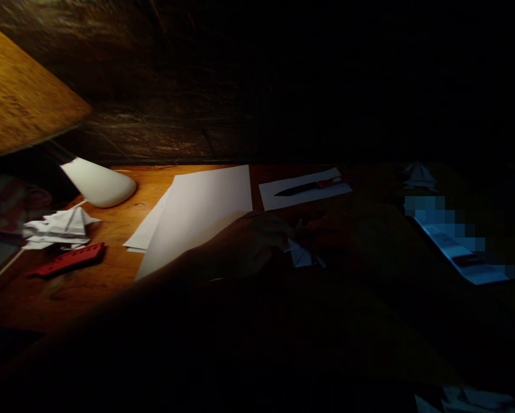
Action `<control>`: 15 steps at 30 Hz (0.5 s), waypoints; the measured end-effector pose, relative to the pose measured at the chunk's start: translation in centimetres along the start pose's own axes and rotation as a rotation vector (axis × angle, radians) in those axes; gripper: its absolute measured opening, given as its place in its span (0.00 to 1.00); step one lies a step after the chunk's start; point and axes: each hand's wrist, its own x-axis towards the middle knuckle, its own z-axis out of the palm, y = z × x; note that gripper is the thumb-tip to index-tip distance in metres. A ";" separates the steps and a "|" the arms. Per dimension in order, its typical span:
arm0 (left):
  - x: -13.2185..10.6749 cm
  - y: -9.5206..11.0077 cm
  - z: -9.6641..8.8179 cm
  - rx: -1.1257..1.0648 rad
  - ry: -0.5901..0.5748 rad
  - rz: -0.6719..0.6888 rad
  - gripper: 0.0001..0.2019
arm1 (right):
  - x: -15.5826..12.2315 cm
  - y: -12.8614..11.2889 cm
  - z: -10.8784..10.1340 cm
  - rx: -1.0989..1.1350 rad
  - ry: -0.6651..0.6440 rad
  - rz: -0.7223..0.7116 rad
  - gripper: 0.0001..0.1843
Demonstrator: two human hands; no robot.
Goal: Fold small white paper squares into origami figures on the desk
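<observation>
A small piece of folded white paper [301,254] lies between my hands, low over the table. My left hand [257,241] reaches in from the left, its fingers closed on the paper's upper left edge. In deep shadow, my right hand [332,232] meets the paper from the other side; its fingers look bent in against it, though their outline is faint. Just beyond the hands, a knife [300,189] with a dark blade and reddish handle rests on a small white sheet [268,199]. Larger white sheets [209,198] lie overlapped beside my left forearm.
At the left, a lamp with a yellowish shade [24,97] and white base [102,183] lights the wooden table [115,264]. Folded papers [61,226] and a notched red object [70,261] lie near it. A partly blurred bluish screen [459,246] glows at right, near another folded paper [418,176].
</observation>
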 end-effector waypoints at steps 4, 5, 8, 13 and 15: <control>-0.1 -0.1 0.2 -0.001 0.011 0.019 0.20 | 0.0 -0.1 -0.1 0.011 -0.015 0.000 0.15; -0.1 -0.2 0.3 -0.006 0.018 0.015 0.19 | 0.0 -0.1 -0.1 0.015 -0.009 0.001 0.15; -0.1 -0.4 0.6 -0.015 0.026 -0.016 0.19 | -0.1 0.1 0.0 0.029 0.008 0.001 0.15; -0.1 -0.2 0.7 0.009 0.031 0.016 0.22 | -0.2 0.4 0.4 0.054 0.016 -0.016 0.14; 0.0 0.1 0.7 0.035 0.031 0.031 0.20 | -0.1 0.3 0.4 0.045 0.023 -0.019 0.14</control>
